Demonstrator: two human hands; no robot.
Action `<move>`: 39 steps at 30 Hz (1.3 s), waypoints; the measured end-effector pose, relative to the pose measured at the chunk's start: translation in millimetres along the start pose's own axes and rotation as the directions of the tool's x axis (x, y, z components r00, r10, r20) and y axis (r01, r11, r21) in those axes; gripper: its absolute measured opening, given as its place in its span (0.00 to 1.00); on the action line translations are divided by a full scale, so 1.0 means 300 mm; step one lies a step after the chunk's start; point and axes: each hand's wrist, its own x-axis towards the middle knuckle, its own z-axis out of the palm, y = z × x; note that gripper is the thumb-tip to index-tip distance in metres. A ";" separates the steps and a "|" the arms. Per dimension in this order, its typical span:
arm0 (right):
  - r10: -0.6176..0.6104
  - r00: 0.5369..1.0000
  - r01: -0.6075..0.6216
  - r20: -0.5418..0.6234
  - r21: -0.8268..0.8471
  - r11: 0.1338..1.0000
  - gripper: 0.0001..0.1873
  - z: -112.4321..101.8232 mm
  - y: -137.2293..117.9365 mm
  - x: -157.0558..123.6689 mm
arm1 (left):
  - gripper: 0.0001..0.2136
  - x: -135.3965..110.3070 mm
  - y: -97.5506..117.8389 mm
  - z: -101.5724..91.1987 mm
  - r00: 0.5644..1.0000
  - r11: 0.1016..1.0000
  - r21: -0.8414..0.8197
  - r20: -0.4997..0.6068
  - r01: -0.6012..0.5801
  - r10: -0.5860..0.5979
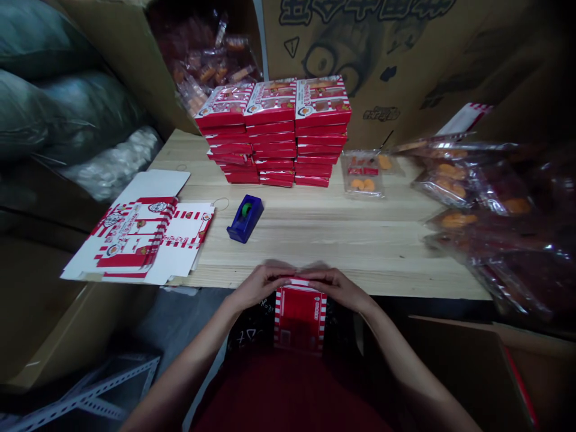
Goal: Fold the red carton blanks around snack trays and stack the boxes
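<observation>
My left hand (258, 285) and my right hand (337, 287) meet over the top edge of a red-and-white striped cardboard box (299, 318), gripping it from both sides. The box hangs below the front edge of the wooden table (315, 252), held upright against my body. My fingers hide its top. To the left on the table lie flat, unfolded box blanks (135, 237), and a blue tape dispenser (240, 219) stands nearer my left hand. Stacks of finished red boxes (274, 132) rise at the back.
Clear plastic packets of orange food (450, 183) are heaped on the right of the table, with one packet (362, 174) next to the stacks. Large cardboard cartons (202, 54) and grey sacks (54, 114) stand behind and left. A carton (463, 372) sits at lower right.
</observation>
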 end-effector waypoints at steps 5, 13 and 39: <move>0.012 0.997 -0.012 -0.078 -0.005 1.000 0.16 0.001 0.008 0.015 | 0.13 0.034 -0.009 -0.007 0.999 0.997 0.062 -0.003 -0.036 0.036; 0.007 0.999 -0.009 -0.041 -0.047 0.999 0.18 0.000 0.028 0.043 | 0.13 0.027 -0.021 -0.003 1.000 1.000 -0.021 -0.019 0.015 -0.016; -0.138 0.990 0.123 0.001 -0.463 0.878 0.31 0.101 -0.045 -0.137 | 0.23 -0.125 0.026 0.054 0.995 0.972 0.215 -0.026 -0.092 0.100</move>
